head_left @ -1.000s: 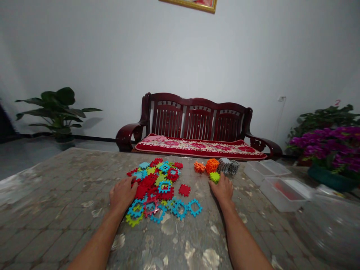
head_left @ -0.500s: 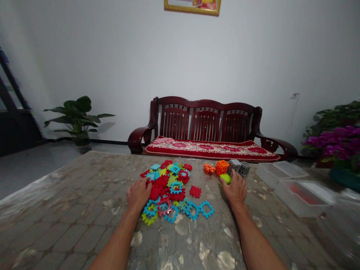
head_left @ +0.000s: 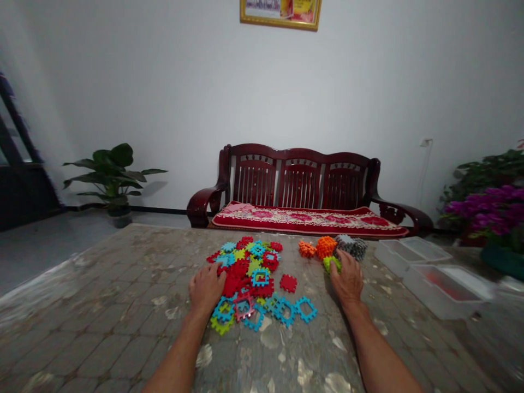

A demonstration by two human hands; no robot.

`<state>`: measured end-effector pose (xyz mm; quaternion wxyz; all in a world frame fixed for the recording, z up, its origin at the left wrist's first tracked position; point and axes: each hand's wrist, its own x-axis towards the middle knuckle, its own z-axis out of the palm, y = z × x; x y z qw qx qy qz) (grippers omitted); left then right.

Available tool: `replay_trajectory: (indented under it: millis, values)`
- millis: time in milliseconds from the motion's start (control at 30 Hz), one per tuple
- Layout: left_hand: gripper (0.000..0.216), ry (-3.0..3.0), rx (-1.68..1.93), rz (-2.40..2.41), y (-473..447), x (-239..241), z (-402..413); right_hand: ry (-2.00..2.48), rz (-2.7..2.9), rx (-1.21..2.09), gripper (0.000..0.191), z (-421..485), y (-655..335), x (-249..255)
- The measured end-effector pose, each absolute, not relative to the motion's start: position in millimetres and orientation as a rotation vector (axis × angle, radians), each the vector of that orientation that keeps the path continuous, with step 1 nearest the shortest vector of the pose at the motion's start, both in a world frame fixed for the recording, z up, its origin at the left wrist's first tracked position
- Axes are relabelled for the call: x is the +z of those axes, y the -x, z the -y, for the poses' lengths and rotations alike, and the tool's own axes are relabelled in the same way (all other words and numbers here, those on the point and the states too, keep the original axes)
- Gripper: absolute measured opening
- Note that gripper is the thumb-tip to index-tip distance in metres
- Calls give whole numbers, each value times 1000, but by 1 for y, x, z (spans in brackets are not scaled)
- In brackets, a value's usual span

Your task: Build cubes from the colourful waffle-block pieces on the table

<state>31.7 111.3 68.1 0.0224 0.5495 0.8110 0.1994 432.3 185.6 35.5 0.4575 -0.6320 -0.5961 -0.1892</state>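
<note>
My left hand (head_left: 207,286) lies at the left edge of a loose pile of notched plastic building pieces, fingers spread and partly hidden at the tips. Red pieces (head_left: 233,278) are nearest to it; blue window-frame pieces (head_left: 260,277) and lime pieces are mixed in. My right hand (head_left: 349,277) is closed round a small stack of lime-green notched pieces (head_left: 331,263), thumb on the near side. Just behind stand orange stacks (head_left: 326,246) and a grey stack (head_left: 357,249). One red square piece (head_left: 289,283) lies apart between the hands.
Two clear plastic boxes (head_left: 446,289) stand at the right, the nearer one with something red inside. A patterned cloth (head_left: 135,305) covers the table. Beyond it is a wooden bench (head_left: 301,177). Purple flowers (head_left: 491,207) stand far right, a potted plant (head_left: 117,172) left.
The view has tilted up slightly, so everything sits a little lower. My right hand stays at the lime-green pieces, which now show as a thicker stack. My left hand remains beside the pile.
</note>
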Motion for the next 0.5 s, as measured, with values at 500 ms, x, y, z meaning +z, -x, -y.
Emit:
replay_trajectory:
  millis: [500]
  values:
    - [44,-1704,651,-2510,-31,64,-111,1529,1654,-286,42,-175,-418,46]
